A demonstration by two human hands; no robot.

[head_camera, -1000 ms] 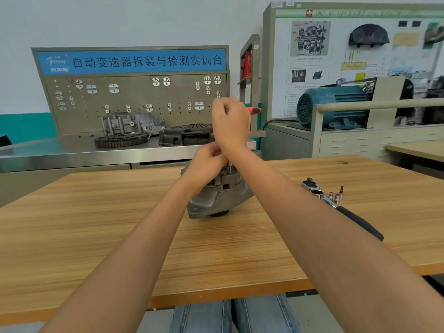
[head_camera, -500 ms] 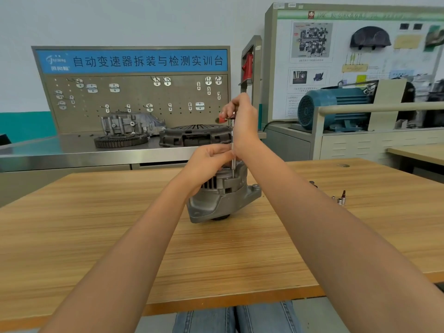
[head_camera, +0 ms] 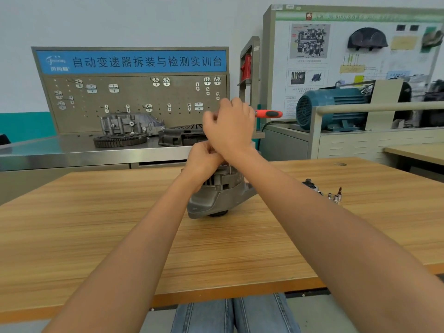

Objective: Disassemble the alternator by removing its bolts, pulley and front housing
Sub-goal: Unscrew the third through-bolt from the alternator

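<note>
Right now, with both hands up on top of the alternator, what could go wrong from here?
1. The alternator stands on a narrow base on the table, unclamped; the left hand alone steadies it, so turning force could tip it.
2. The right hand hides the tool tip; the red-handled tool may slip off the bolt onto the left fingers.
3. Loose sockets and bits lie near the right forearm and could be swept away.
</note>
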